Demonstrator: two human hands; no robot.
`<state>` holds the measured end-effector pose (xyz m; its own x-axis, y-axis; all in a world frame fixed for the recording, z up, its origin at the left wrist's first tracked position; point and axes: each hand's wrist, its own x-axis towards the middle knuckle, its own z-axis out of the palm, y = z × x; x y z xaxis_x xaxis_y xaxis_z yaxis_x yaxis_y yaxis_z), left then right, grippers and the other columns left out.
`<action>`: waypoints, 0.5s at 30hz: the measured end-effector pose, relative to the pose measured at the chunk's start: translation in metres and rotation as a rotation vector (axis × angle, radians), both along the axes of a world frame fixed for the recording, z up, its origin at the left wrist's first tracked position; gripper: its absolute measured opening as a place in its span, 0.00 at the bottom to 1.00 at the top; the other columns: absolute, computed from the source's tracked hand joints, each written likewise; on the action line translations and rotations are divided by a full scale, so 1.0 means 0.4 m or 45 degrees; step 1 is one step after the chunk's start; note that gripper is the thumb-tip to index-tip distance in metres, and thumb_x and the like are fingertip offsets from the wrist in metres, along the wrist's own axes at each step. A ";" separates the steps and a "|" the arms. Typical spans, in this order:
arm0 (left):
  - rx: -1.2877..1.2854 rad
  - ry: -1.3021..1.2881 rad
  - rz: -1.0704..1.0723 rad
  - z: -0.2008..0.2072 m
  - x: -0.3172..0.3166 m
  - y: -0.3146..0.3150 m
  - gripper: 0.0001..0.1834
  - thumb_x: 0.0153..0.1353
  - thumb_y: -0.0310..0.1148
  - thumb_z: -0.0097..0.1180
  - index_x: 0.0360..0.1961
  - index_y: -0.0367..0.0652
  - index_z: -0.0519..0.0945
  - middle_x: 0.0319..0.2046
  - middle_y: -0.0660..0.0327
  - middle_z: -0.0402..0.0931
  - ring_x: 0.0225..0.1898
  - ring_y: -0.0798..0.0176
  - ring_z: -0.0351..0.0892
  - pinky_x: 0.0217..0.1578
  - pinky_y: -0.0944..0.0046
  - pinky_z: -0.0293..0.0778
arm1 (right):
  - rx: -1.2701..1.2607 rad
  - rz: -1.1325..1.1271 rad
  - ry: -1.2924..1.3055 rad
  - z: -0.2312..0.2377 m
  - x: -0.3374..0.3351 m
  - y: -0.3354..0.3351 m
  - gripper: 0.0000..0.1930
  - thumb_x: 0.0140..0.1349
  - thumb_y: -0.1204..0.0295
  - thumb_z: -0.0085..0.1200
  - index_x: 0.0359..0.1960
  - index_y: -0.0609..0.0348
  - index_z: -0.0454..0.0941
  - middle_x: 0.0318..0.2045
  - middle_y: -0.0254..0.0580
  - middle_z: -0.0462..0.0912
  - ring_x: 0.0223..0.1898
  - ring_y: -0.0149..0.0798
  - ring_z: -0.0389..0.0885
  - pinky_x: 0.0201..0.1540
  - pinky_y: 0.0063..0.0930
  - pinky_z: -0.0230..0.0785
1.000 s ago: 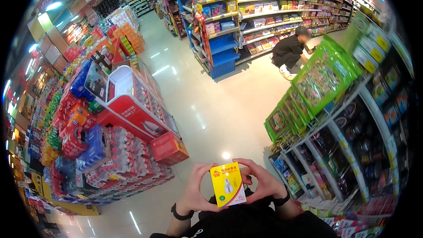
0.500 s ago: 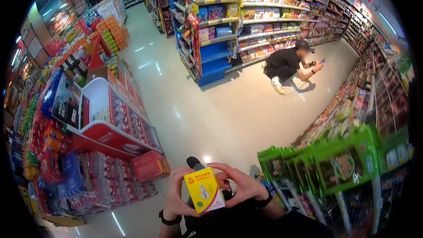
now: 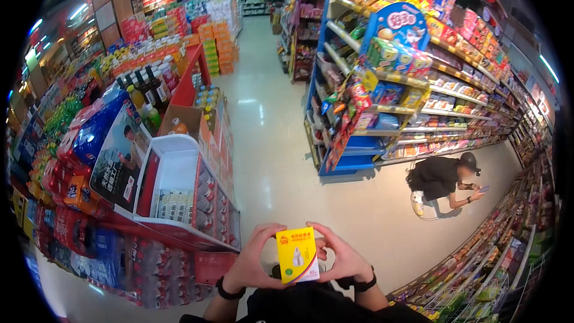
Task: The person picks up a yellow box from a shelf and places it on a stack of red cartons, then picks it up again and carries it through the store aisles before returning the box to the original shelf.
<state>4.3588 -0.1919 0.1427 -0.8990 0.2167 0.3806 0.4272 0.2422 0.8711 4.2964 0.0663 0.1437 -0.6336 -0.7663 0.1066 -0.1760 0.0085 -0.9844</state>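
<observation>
In front of my body, both hands hold up a small yellow carton [image 3: 296, 255] with a white lower corner and a picture of a small pale bottle on its face. My left hand [image 3: 251, 261] grips its left side, the thumb and fingers curved at the top and bottom edges. Round the right side curls my right hand [image 3: 345, 258], with some fingertips behind the box. Dark bands circle both wrists. The carton's back is hidden.
At the left stands a red-and-white display bin [image 3: 179, 167] beside stacked shrink-wrapped bottles [image 3: 152, 272]. An aisle floor [image 3: 263, 114] runs ahead. Right of it is a blue end shelf [image 3: 359, 144] of snacks, with a person [image 3: 439, 178] crouching nearby holding a phone. More shelving [image 3: 478, 275] lines the right.
My view has turned left and lifted, so the shelves and the crouching person sit further right. Green hanging packets at the lower right have left the picture. Both hands still hold the carton.
</observation>
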 end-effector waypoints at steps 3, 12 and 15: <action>-0.018 -0.008 0.020 -0.009 -0.089 -0.039 0.55 0.33 0.39 0.85 0.64 0.37 0.69 0.61 0.49 0.69 0.66 0.47 0.68 0.67 0.52 0.63 | 0.028 0.057 -0.069 -0.002 -0.104 -0.039 0.57 0.43 0.80 0.69 0.79 0.55 0.50 0.27 0.28 0.63 0.32 0.28 0.65 0.40 0.22 0.60; -0.069 0.001 0.106 -0.031 -0.459 -0.133 0.55 0.35 0.39 0.85 0.66 0.38 0.67 0.63 0.50 0.67 0.66 0.49 0.67 0.65 0.54 0.65 | 0.011 0.124 -0.175 -0.041 -0.502 -0.154 0.59 0.49 0.78 0.72 0.81 0.53 0.44 0.27 0.26 0.64 0.32 0.26 0.64 0.41 0.22 0.59; 0.042 -0.146 0.119 -0.024 -0.613 -0.159 0.57 0.35 0.38 0.85 0.68 0.39 0.66 0.63 0.52 0.66 0.68 0.51 0.65 0.68 0.54 0.63 | -0.034 0.153 -0.223 -0.070 -0.679 -0.185 0.61 0.48 0.78 0.74 0.81 0.53 0.43 0.27 0.26 0.63 0.33 0.25 0.64 0.40 0.21 0.59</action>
<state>4.1134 -0.2554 0.1330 -0.9528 0.1188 0.2795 0.3010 0.2465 0.9212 4.0249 -0.0075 0.1156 -0.5487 -0.8357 0.0241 -0.0001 -0.0288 -0.9996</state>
